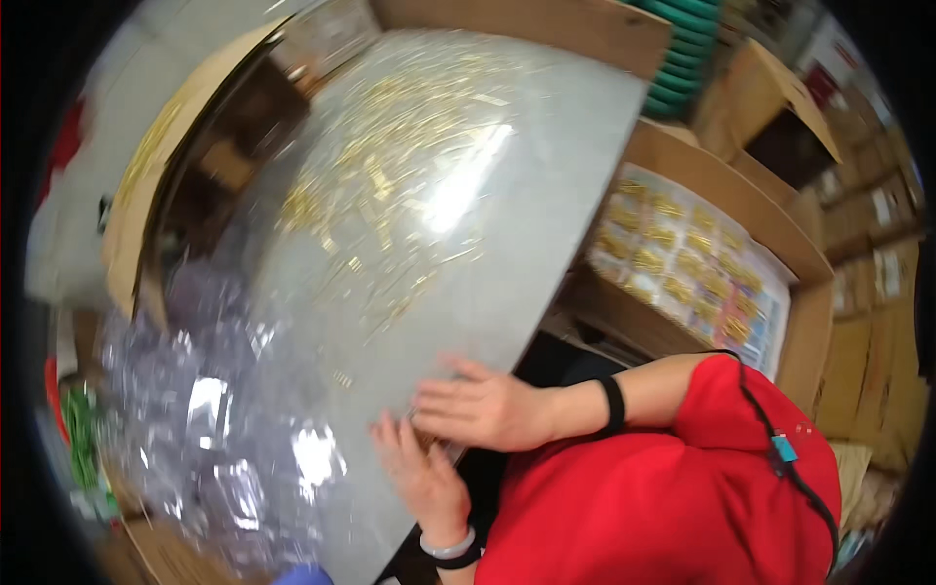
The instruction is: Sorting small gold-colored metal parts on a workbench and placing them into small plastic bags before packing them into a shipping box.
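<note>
Workshop, with stacked cardboard boxes [856, 356]

Loose strips [380, 177] lie across the tabletop's [546, 234] far part, plastic packaging [219, 429] along its left. Right of it, a carton [807, 341] holds bundles [651, 260]; left hand [427, 486] and right hand [495, 409] are at the near edge.

Grey table [561, 166]: one
Hands [492, 411]: two, at the table's edge
Black wristbands [613, 405]: two
White bangle [448, 542]: one
Gold strips [302, 207]: too many to count, on the table
Clear plastic packaging [234, 468]: uncountable, table's left
</note>
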The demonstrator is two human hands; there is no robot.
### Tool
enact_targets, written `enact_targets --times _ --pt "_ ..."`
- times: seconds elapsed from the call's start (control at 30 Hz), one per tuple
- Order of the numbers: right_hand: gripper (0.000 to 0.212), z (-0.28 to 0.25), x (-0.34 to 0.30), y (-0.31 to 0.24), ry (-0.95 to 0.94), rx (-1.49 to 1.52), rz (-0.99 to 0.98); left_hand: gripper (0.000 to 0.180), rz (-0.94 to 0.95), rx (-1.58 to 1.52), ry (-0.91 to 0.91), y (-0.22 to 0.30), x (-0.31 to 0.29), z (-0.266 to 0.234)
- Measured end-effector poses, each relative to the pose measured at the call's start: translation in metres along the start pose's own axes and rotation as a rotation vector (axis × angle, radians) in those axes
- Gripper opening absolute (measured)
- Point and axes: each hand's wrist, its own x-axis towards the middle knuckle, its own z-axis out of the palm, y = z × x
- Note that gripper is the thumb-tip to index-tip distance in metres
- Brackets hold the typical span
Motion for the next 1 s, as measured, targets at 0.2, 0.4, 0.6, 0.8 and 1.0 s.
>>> enact_targets --times 0.2,0.4,0.6,0.8,1.0 --pt "0.030 -0.007 0.007 -0.004 0.210 0.273 0.348 0.048 0.037 0.058 0.032 0.008 -0.001 0.003" --pt "0.028 0.016 0.033 0.001 -0.095 0.024 0.266 0.047 -0.028 -0.018 0.007 0.007 -0.001 0.000" --pt "0.042 -0.008 0.042 0.015 -0.226 0.103 0.202 0.060 0.063 -0.138 0.052 -0.003 0.005 0.002" --pt "0.049 -0.021 0.042 0.001 -0.075 0.257 0.356 0.102 -0.019 -0.307 0.175 -0.005 -0.004 -0.004" --pt "0.065 -0.004 0.047 -0.028 -0.181 0.035 0.193 0.103 -0.061 -0.426 0.204 -0.009 -0.008 -0.001"
